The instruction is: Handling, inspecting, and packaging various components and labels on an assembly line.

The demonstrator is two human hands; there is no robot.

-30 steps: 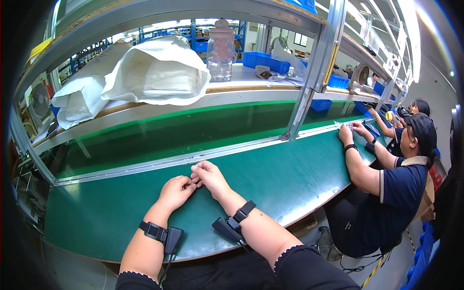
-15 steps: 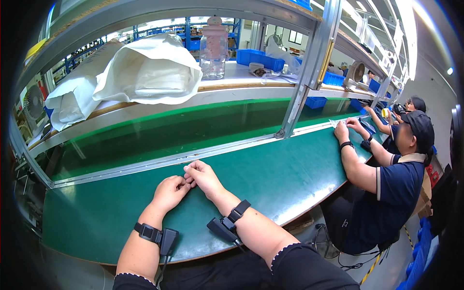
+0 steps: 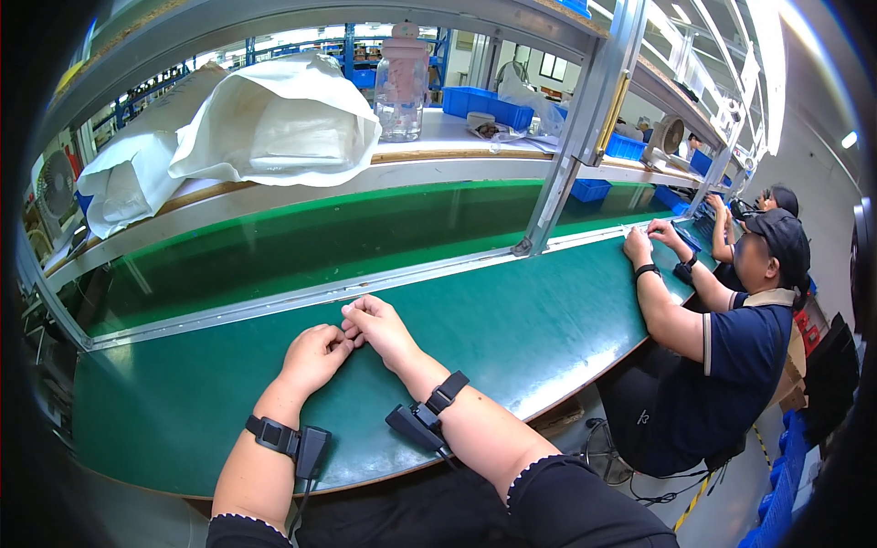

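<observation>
Over the green tabletop (image 3: 493, 338) my left hand (image 3: 313, 358) and my right hand (image 3: 380, 331) meet at the fingertips. The left fingers are curled inward, thumb against them. My right thumb and fingers are drawn together in a pinch beside the left fingertips. Whatever they hold, if anything, is too small or hidden to make out. Each of my forearms wears a black strap with a small dark box, from which a cable runs down.
A metal rail (image 3: 301, 300) separates the tabletop from a green conveyor belt (image 3: 365, 224). On the shelf above stand open white sacks (image 3: 283, 128), a clear pink-topped bottle (image 3: 402, 87) and a blue bin (image 3: 484, 108). To the right, a co-worker (image 3: 749, 352) sits at the same table.
The view has shifted slightly. My hands stay together at the fingertips with little visible change. At the far right, a more distant person's arm has been raised.
</observation>
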